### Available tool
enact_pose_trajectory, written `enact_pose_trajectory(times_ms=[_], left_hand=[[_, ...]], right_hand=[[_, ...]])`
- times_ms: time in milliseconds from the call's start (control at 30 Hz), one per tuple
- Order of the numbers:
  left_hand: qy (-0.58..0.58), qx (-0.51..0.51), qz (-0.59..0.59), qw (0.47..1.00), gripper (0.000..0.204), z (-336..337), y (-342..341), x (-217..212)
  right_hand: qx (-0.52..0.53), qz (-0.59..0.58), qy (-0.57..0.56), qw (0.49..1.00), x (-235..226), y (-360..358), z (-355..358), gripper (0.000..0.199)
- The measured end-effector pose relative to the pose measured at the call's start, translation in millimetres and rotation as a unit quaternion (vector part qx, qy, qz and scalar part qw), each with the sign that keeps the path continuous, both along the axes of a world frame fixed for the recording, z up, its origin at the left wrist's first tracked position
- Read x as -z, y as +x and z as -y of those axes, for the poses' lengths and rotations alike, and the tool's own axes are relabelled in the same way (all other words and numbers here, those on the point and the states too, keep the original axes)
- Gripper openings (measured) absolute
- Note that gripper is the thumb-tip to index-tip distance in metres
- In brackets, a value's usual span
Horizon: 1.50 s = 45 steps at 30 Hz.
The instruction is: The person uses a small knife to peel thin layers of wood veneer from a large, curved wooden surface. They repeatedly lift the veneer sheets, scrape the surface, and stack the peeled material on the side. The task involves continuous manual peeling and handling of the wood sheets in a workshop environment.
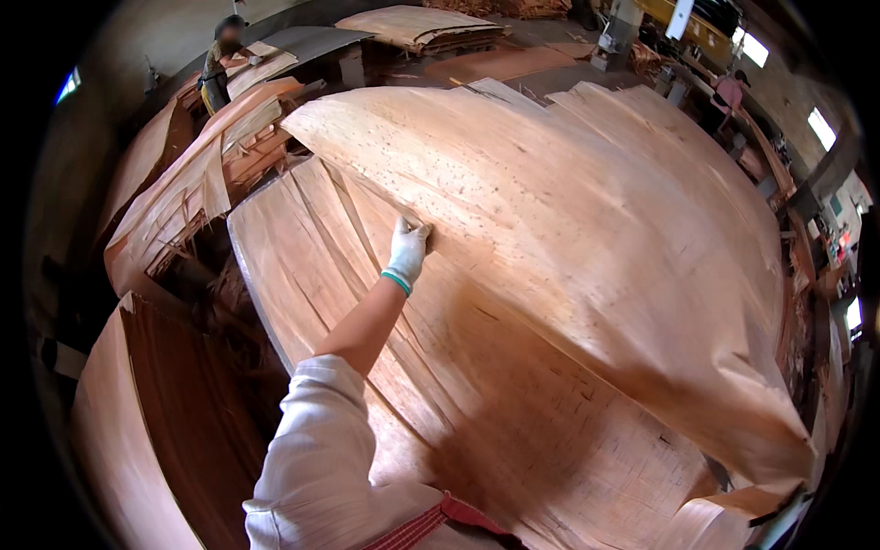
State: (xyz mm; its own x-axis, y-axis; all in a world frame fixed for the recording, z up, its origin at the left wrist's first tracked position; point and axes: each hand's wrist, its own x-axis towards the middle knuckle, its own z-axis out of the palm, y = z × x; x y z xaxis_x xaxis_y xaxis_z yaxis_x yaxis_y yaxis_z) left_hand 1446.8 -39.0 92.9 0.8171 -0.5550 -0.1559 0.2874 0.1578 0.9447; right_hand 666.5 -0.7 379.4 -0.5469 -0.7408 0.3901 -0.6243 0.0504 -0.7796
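A large thin wood veneer sheet spreads across the middle and right, its near edge raised and casting a shadow. In a white knit glove with a green cuff, my left hand is closed on this sheet's left edge, fingers pinched at the rim. Beneath lies another veneer sheet, with long splits and overlapping strips toward the left. At the lower right the upper sheet's corner curls and folds. My right hand does not show anywhere.
Stacks of veneer with ragged edges stand to the left, and a curved sheet leans at lower left. One person works at a far-left table; another is at far right. More veneer is piled at the back.
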Motion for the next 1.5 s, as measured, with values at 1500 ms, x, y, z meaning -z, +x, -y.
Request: enact_pose_trajectory(times_ms=[1500], left_hand=[[0.086,0.121,-0.184,0.972,0.024,17,96,143]], right_hand=[[0.177,0.320,0.182,0.913,276,-50,-251,0.024]])
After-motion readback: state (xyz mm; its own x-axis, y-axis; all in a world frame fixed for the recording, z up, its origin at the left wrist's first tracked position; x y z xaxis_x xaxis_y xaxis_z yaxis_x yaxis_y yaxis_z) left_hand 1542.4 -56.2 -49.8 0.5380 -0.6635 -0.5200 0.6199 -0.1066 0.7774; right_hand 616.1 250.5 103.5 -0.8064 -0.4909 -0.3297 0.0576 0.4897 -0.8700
